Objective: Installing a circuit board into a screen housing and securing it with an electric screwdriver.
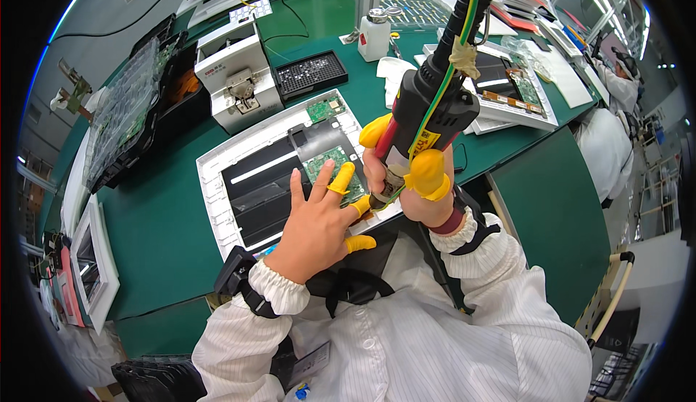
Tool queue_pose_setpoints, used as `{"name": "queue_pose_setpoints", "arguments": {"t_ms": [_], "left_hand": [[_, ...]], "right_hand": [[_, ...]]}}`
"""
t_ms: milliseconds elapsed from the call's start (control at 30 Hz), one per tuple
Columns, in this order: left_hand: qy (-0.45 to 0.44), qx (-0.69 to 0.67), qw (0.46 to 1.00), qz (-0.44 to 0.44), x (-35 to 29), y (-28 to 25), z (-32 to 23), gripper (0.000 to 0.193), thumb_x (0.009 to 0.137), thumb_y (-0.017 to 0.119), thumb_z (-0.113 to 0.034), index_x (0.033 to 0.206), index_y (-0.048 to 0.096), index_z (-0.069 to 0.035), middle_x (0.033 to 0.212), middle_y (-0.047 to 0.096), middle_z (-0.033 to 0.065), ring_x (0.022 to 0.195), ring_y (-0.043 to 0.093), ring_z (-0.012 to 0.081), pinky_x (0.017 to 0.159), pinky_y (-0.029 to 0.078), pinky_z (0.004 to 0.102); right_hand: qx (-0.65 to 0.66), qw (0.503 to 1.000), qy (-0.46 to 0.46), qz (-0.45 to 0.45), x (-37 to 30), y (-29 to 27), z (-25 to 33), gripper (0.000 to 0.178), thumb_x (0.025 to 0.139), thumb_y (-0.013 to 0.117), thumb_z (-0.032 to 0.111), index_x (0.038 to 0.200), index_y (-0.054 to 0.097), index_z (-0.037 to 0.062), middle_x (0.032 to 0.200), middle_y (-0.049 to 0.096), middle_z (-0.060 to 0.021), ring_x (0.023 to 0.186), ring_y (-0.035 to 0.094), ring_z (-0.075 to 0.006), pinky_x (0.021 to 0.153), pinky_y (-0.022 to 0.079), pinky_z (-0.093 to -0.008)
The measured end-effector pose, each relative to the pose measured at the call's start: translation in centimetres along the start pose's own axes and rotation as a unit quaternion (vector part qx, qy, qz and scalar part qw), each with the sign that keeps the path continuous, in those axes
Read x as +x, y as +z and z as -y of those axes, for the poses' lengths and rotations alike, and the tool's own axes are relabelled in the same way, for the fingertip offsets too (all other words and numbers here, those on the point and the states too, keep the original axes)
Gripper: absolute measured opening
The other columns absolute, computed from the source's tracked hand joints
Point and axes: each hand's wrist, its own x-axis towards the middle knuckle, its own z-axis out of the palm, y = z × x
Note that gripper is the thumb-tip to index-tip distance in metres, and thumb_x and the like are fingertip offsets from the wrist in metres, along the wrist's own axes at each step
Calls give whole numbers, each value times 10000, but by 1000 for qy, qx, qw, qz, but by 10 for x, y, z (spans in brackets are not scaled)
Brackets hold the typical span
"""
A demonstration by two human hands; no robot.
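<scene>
In front of me a white panel housing point(212, 177) lies on the green bench, with black plates and green circuit boards inside it. My left hand point(319, 221) rests over the housing with fingers spread, yellow finger cots on some of them. Its fingertips touch or hover by the larger circuit board point(330, 161). My right hand point(406, 184), also in yellow cots, is wrapped round a red and black electric screwdriver point(428, 105). The tool tilts down so its tip is near the housing's near right edge, close to my left fingers. Exactly what the tip touches is hidden.
Behind the housing stand a white screw feeder point(235, 76) and a black tray of small parts point(312, 74). A black crate point(156, 105) sits at left, a white bottle point(374, 36) at the back. Another opened housing point(540, 115) lies at right. The screwdriver's cable hangs from above.
</scene>
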Motion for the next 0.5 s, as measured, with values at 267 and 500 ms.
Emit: {"name": "queue_pose_setpoints", "arguments": {"t_ms": [267, 500], "left_hand": [[-2, -12, 1000, -18, 0, 2, 1, 396, 716, 786, -416, 986, 727, -132, 1336, 511, 165, 1397, 317, 387, 1071, 154, 701], [-7, 0, 1000, 0, -1, 3, 2, 408, 718, 793, -414, 997, 720, -125, 1309, 537, 163, 1399, 312, 384, 1076, 143, 702]], "right_hand": [[-159, 986, -36, -12, -1, 6, 4, 136, 848, 697, 67, 927, 613, -5, 754, 632, -30, 560, 560, -83, 523, 439, -242], [-31, 999, 16, -9, -10, 4, -1, 223, 900, 657, 147, 1012, 587, -32, 784, 634, -43, 584, 570, -85, 541, 451, -231]]}}
